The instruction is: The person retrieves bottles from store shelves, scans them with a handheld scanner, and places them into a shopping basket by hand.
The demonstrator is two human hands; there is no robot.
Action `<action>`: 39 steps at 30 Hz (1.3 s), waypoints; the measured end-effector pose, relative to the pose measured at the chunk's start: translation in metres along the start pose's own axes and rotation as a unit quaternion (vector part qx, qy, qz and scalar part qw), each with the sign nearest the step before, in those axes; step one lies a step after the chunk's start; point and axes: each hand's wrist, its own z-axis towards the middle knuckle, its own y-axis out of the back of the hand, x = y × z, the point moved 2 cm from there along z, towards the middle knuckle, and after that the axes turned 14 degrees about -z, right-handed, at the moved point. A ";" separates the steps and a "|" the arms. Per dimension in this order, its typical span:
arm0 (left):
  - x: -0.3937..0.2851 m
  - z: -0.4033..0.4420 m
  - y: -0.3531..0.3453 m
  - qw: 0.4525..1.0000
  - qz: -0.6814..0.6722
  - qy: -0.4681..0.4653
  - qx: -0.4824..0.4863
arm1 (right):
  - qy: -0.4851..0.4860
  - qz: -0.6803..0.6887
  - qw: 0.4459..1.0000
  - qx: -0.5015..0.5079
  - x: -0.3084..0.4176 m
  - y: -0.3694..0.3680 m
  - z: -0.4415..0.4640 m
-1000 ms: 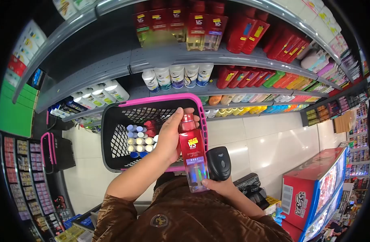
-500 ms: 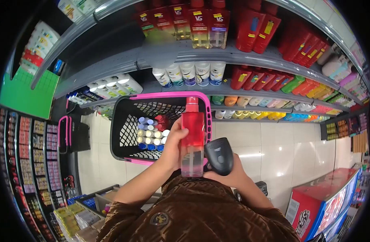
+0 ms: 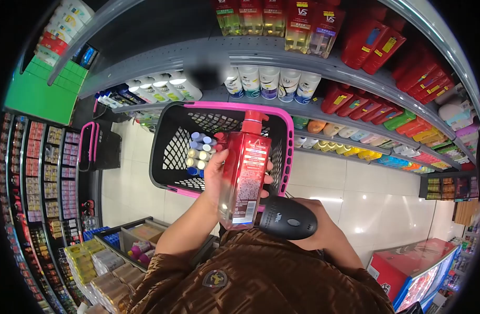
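A red, part-clear pump bottle (image 3: 246, 172) is in my left hand (image 3: 214, 180), its fingers wrapped round the body. The back label with small print and a barcode faces me, and the bottle leans slightly. In my right hand (image 3: 316, 225) is a black barcode scanner (image 3: 288, 219), its head by the bottle's lower right, near the barcode; its handle is mostly hidden. Behind the bottle stands a black shopping basket with a pink rim (image 3: 288, 125). Inside it are several bottles with white, cream and blue caps (image 3: 199, 152), plus something red partly covered by the held bottle.
Shelves ahead carry red and clear pump bottles (image 3: 300, 29), white bottles (image 3: 268, 83) and red bottles (image 3: 350, 102). At left stands another black basket with pink handles (image 3: 89, 144). Boxed goods (image 3: 111, 272) lie lower left; a red chest cooler (image 3: 407, 264) stands lower right.
My left hand has turned the bottle so its printed back label and barcode show. The scanner has dropped slightly and swung toward the bottle's base. The view has shifted, moving the shelves and basket rightward.
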 end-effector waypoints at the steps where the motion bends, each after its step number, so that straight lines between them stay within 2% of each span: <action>1: -0.002 -0.001 0.001 1.000 -0.006 -0.001 0.000 | -0.004 -0.001 1.000 0.004 0.002 -0.001 0.003; 6: -0.015 0.007 0.005 1.000 -0.018 0.003 -0.002 | -0.027 -0.065 0.997 0.021 0.000 -0.006 0.010; 9: -0.017 0.008 0.007 1.000 -0.007 0.000 -0.030 | -0.052 -0.020 0.998 -0.005 0.004 -0.005 0.013; 13: -0.015 0.014 0.003 0.998 0.017 -0.021 -0.053 | -0.061 -0.030 0.997 -0.026 -0.011 -0.013 0.007; 15: -0.014 0.018 -0.002 0.997 0.043 -0.039 -0.059 | -0.062 0.017 0.995 -0.077 -0.014 -0.016 0.004; 16: -0.012 0.018 -0.004 0.993 0.055 -0.053 -0.095 | -0.061 0.017 0.995 -0.082 -0.013 -0.019 0.005; 18: -0.004 0.018 -0.017 0.996 0.052 -0.045 -0.062 | -0.157 0.103 0.964 -0.187 -0.013 -0.025 0.004; 19: -0.001 0.018 -0.022 0.998 0.044 -0.041 -0.030 | -0.176 0.189 0.948 -0.185 -0.023 -0.031 0.000; 20: 0.001 0.020 -0.020 0.987 0.089 -0.114 -0.069 | -0.177 0.235 0.938 -0.181 -0.029 -0.035 -0.004; 21: 0.004 0.018 -0.026 0.976 0.146 -0.147 -0.069 | -0.174 0.279 0.928 -0.176 -0.034 -0.039 -0.004; 22: 0.005 0.018 -0.025 0.974 0.152 -0.153 -0.069 | -0.169 0.275 0.929 -0.182 -0.039 -0.044 -0.004; 24: 0.010 0.017 -0.028 0.973 0.155 -0.161 -0.064 | -0.171 0.380 0.880 -0.227 -0.047 -0.049 -0.003; 25: 0.014 0.015 -0.033 0.970 0.170 -0.164 -0.062 | -0.168 0.375 0.883 -0.227 -0.043 -0.049 0.000; 27: 0.018 0.012 -0.044 0.967 0.183 -0.169 -0.055 | -0.213 0.436 0.842 -0.235 -0.038 -0.049 0.007; 32: -0.004 0.008 -0.062 0.968 0.209 -0.134 0.014 | -0.152 0.501 0.835 -0.170 -0.053 -0.048 0.004; 33: -0.014 0.007 -0.067 0.966 0.231 -0.109 0.029 | -0.150 0.549 0.808 -0.154 -0.063 -0.048 0.003; 34: -0.027 0.006 -0.069 0.951 0.289 -0.112 0.022 | -0.149 0.596 0.777 -0.137 -0.068 -0.051 0.002; 35: -0.038 0.006 -0.075 0.950 0.293 -0.110 0.017 | -0.148 0.601 0.773 -0.137 -0.068 -0.051 0.005; 37: -0.053 0.008 -0.091 0.854 0.514 -0.079 -0.006 | -0.156 0.560 0.801 -0.142 -0.065 -0.048 0.011; 39: -0.072 0.010 -0.096 0.850 0.521 -0.077 0.006 | -0.147 0.577 0.790 -0.147 -0.057 -0.047 0.019</action>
